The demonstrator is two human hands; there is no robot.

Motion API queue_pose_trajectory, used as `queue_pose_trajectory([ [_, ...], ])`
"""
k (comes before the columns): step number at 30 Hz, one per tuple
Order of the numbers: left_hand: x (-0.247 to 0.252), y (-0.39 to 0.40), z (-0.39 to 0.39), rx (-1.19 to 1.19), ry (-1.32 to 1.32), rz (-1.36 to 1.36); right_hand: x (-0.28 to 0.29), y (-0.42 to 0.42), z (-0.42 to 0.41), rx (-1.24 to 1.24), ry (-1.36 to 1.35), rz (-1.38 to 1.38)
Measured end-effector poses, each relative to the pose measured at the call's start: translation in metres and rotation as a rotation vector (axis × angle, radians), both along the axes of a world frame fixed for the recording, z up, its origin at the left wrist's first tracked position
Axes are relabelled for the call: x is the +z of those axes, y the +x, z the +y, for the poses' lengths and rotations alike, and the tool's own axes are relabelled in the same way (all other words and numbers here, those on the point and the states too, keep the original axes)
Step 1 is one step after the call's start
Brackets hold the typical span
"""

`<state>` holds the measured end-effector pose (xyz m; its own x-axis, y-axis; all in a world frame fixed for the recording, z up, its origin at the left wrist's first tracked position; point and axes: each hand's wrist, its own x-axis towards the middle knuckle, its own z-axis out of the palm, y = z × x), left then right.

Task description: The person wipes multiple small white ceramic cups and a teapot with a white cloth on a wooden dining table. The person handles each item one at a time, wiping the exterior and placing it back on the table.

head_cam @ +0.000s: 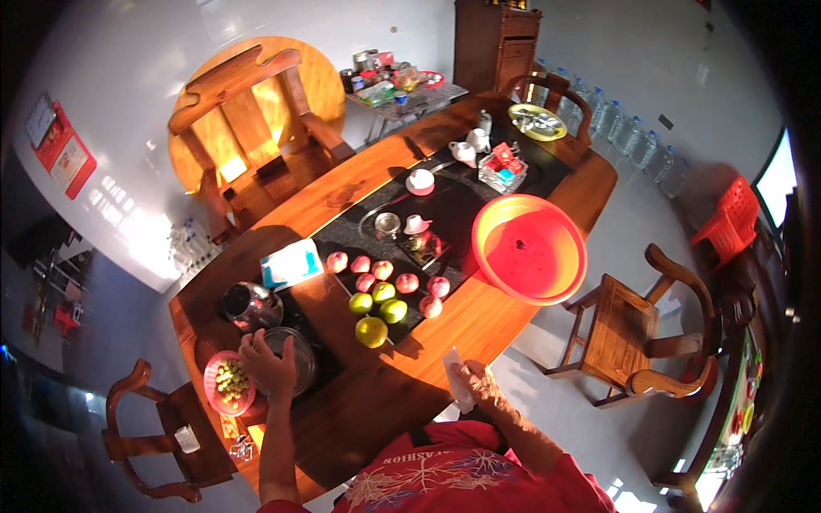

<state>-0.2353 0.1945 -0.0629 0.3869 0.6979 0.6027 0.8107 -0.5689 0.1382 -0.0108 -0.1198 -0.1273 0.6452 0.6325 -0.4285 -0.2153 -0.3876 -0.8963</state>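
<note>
My left hand [272, 369] is at the left end of the wooden tea table, fingers apart, over the near side of a round glass-topped pot or lid [300, 359]. Whether it touches the rim I cannot tell. A pink basket [213, 394] of green grapes [232, 383] stands just left of that hand, and a shiny metal kettle [253, 308] is behind it. At the table's near edge my right hand [482, 386] grips a white tissue or thin cloth [458, 385]. Several red apples [406, 283] and green round fruits [392, 311] lie on the black tabletop inset between my hands.
An orange plastic basin [558, 211] sits at the table's right edge. Behind the fruit are a tissue pack [292, 264], a glass teapot [423, 247] and a white-and-pink container [420, 182]. Wooden chairs [616, 314] flank the table, with water bottles [641, 151] along the wall.
</note>
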Motion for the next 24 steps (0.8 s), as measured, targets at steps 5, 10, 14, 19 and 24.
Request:
queue_pose_trajectory([
  [5, 0.014, 0.041, -0.026, -0.095, 0.015, -0.150, -0.013, 0.069, -0.042, -0.452, 0.354, 0.355],
  [10, 0.015, 0.098, -0.078, -0.343, -0.121, -0.233, -0.015, 0.155, -0.075, -0.753, 0.485, 0.242],
  [14, 0.002, 0.175, -0.123, -0.498, -0.653, -0.405, -0.019, 0.228, -0.098, -0.833, 0.554, 0.140],
  [19, -0.041, 0.265, -0.166, -0.422, -1.745, -0.723, -0.036, 0.280, -0.104, -0.839, 0.433, 0.187],
  [24, -0.060, 0.341, -0.194, -0.295, -2.171, -0.810, -0.054, 0.298, -0.122, -0.413, 0.188, 0.260],
])
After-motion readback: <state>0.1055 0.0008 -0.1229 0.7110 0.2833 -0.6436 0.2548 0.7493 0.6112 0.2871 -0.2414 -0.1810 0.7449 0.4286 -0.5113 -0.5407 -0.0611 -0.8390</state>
